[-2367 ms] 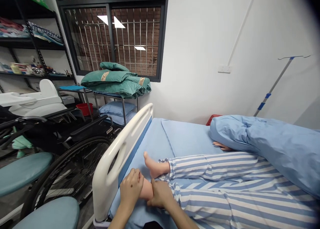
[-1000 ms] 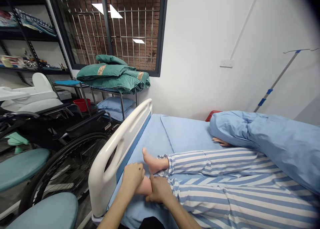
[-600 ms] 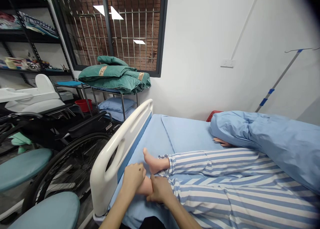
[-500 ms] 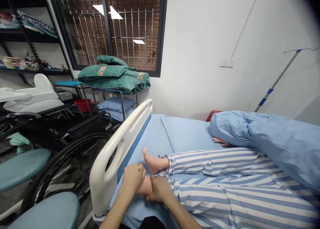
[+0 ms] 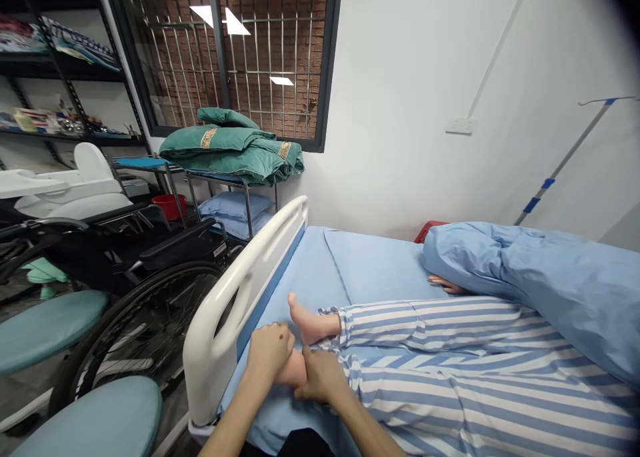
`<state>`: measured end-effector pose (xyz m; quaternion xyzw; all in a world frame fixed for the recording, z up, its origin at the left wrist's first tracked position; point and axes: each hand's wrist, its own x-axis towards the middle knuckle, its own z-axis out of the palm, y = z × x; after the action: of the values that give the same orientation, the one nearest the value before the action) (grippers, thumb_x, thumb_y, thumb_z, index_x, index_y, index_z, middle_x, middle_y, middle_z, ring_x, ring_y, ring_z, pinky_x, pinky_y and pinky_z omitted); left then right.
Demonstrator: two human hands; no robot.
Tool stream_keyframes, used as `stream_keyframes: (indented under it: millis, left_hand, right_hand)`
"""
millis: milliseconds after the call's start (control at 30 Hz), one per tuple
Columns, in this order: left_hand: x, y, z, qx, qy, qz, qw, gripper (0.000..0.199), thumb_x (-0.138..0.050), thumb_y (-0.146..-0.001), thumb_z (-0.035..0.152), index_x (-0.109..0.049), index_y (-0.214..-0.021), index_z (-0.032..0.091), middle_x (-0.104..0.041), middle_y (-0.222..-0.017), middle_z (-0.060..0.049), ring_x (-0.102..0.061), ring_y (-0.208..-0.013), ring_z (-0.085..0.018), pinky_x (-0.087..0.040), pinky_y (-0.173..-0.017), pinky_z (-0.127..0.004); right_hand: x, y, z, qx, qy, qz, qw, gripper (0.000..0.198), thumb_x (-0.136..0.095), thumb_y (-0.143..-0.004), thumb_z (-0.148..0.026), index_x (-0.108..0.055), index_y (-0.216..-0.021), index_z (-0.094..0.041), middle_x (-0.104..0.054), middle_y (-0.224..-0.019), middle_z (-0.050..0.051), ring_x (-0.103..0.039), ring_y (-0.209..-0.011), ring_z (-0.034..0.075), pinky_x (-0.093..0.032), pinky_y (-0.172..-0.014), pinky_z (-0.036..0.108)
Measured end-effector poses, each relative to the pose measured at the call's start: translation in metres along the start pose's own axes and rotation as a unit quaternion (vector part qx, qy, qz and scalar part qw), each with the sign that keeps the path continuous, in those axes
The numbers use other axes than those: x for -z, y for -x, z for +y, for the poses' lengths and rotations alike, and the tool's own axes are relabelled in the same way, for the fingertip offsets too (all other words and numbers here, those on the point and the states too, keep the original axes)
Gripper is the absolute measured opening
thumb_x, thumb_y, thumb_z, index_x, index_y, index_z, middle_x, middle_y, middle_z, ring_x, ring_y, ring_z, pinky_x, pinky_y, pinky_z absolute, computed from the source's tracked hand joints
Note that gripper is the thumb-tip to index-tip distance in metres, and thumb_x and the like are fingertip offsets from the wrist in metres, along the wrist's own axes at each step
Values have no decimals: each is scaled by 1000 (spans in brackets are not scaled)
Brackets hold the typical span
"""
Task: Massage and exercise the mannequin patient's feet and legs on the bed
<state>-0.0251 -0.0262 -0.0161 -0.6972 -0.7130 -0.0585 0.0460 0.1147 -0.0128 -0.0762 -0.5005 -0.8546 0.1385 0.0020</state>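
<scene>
A near foot [image 5: 293,369] lies on the bed by the footboard. Wrapped over its toe end is my left hand [image 5: 271,349], fingers closed. My right hand [image 5: 324,377] grips the ankle just below the striped trouser cuff, thumb on the near side. The toes are hidden under my left hand. Just beyond, the other foot [image 5: 313,324] rests bare with its toes pointing up. Both legs wear blue-and-white striped trousers [image 5: 450,390] and lie stretched out to the right.
The white footboard [image 5: 200,364] stands close left of my hands. Past it are a wheelchair [image 5: 165,310] and blue-green stool seats [image 5: 105,420]. A blue quilt [image 5: 525,264] covers the upper body, with a hand [image 5: 447,284] showing at its edge. An IV pole [image 5: 565,157] stands far right.
The view has shifted slightly, so everything sits a little further right. Both my hands keep the same hold on the foot and ankle, with no clear movement.
</scene>
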Motion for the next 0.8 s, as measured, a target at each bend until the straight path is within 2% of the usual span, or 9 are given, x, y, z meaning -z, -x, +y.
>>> stream_keyframes:
  millis: [367,633,800]
  left_hand:
    - [1,1,0,-4,1,7,1000,33,-30,-82,23,-62,-80,14,-65,-74,-11,-61,-69,-23,-39,-57,-30]
    - [-5,0,-1,-9,-10,37,999,31,-31,-81,22,-61,-76,16,-64,-70,-9,-61,-65,-24,-39,-53,-31]
    - [-7,2,-2,-2,2,77,997,28,-32,-80,22,-60,-77,17,-63,-74,-7,-61,-65,-22,-38,-52,-30]
  right_hand:
    - [-9,-3,4,4,-2,1,1000,60,-66,-45,-51,-51,-93,-17,-64,-83,10,-61,-76,32,-44,-60,35]
    - [-9,-4,5,-4,-2,3,1000,60,-67,-46,-51,-51,-92,-17,-64,-84,10,-60,-75,30,-42,-60,33]
    - [-13,-7,8,5,-9,-1,1000,58,-66,-47,-49,-50,-94,-17,-64,-85,10,-60,-75,29,-40,-60,33]
